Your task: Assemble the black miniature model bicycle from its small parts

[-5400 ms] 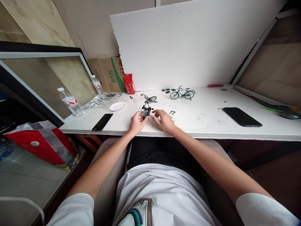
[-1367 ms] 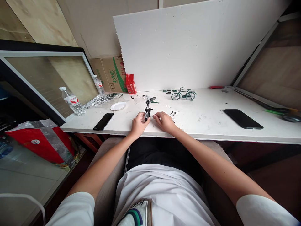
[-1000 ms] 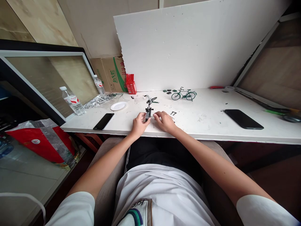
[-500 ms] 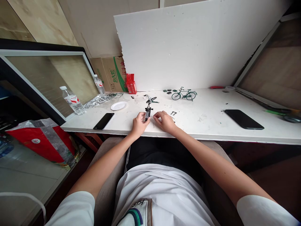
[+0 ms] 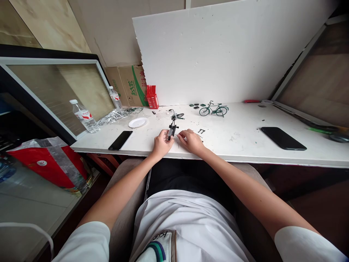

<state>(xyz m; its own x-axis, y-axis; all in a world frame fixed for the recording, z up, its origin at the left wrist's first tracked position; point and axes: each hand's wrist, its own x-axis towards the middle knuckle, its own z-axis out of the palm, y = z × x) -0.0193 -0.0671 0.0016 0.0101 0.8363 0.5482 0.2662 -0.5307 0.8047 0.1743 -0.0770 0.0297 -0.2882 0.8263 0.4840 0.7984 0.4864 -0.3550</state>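
Observation:
A small black model bicycle (image 5: 173,126) stands at the front middle of the white table, its handlebar pointing away from me. My left hand (image 5: 162,144) is closed around its near end, thumb and fingers on either side. Just to the right of that end, the fingertips of my right hand (image 5: 191,140) are pressed together. Whatever they pinch is too small to make out. Below the fingertips lies a thin dark sliver (image 5: 178,145). Farther back, a finished-looking green model bicycle (image 5: 213,110) stands upright.
Small black frame-shaped parts (image 5: 201,131) lie right of my hands. A white paper plate (image 5: 138,122) and a phone (image 5: 120,140) are on the left, with a water bottle (image 5: 85,118) beyond. Another phone (image 5: 283,138) lies right. A red box (image 5: 152,97) stands at the back.
The black model bicycle has tilted or turned slightly, its handlebar end shifting a little to the right. Both hands stay almost in place.

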